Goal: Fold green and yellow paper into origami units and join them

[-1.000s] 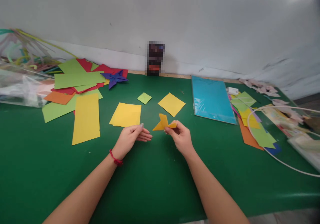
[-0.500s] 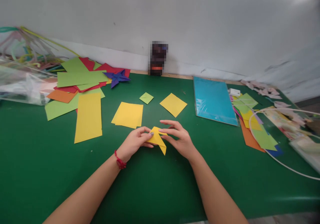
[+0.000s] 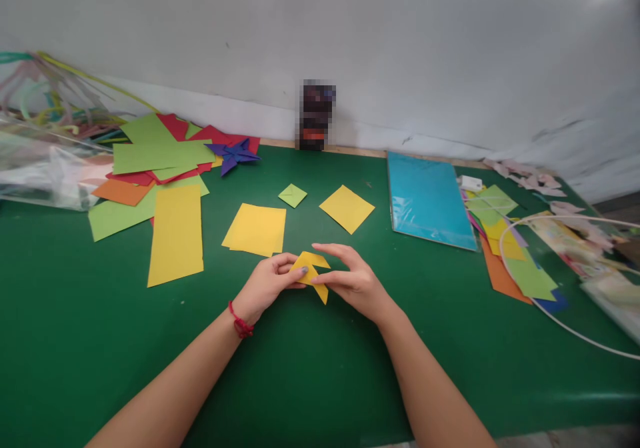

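Note:
A folded yellow piece of paper (image 3: 309,262), with two pointed flaps towards the right, is pinched by my left hand (image 3: 270,281), its thumb on top and its fingers underneath. My right hand (image 3: 356,281) is at the paper's right side. Its fingers are spread apart, the thumb tip touching the paper near the lower flap and the forefinger stretched out above the upper one. Just beyond my hands lie several yellow paper squares (image 3: 256,228) in a stack, a small folded green square (image 3: 293,195) and a single yellow square (image 3: 347,209).
Coloured sheets (image 3: 175,235) and a purple paper star (image 3: 233,156) lie to the left on the green table (image 3: 300,381). A blue pack of paper (image 3: 430,201) is at the back right. A white cable (image 3: 505,268) loops over paper scraps. Against the wall stands a pixelated dark object (image 3: 316,118).
My right hand has shifted slightly left, its thumb moving to the lower flap. The folded yellow paper has turned a little, and its upper flap shows more.

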`<state>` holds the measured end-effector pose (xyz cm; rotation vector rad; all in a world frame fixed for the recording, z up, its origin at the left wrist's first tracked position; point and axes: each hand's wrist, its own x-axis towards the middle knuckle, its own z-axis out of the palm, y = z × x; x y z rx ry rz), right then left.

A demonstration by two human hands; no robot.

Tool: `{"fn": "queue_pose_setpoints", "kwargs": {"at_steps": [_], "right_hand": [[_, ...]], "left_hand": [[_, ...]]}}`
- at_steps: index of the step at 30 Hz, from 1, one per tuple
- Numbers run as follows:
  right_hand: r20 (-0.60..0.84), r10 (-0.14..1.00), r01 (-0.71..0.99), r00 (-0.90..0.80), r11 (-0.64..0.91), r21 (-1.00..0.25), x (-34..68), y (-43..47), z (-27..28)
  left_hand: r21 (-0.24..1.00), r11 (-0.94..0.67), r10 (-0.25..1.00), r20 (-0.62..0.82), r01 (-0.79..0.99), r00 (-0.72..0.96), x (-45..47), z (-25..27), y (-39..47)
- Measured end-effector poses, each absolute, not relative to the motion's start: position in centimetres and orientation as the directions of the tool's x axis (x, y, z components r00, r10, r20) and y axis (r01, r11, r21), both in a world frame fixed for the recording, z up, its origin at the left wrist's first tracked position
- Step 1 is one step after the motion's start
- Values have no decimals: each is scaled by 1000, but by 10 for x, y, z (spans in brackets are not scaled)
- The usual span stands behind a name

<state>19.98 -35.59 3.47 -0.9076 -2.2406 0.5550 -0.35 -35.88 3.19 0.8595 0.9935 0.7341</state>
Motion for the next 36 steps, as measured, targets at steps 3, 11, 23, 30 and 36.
{"fn": "queue_pose_setpoints", "kwargs": {"at_steps": [3, 11, 23, 30, 36], "right_hand": [[408, 719, 468, -563, 684, -559, 200, -356, 35], [381, 715, 467, -586, 682, -563, 201, -354, 34], [372, 820, 434, -435, 553, -711, 189, -358, 31], [226, 965, 404, -130, 260, -877, 177, -362, 32], [58, 991, 249, -121, 87, -965, 176, -361, 29]], "left_hand": [[872, 472, 843, -405, -128, 353, -3, 32, -360], [883, 459, 844, -400, -98, 357, -2, 32, -361], [913, 402, 892, -372, -73, 257, 5, 32, -365], [889, 423, 894, -379, -174, 238, 10, 33, -367], [883, 435, 883, -380, -174, 277, 13, 31, -369]]}}
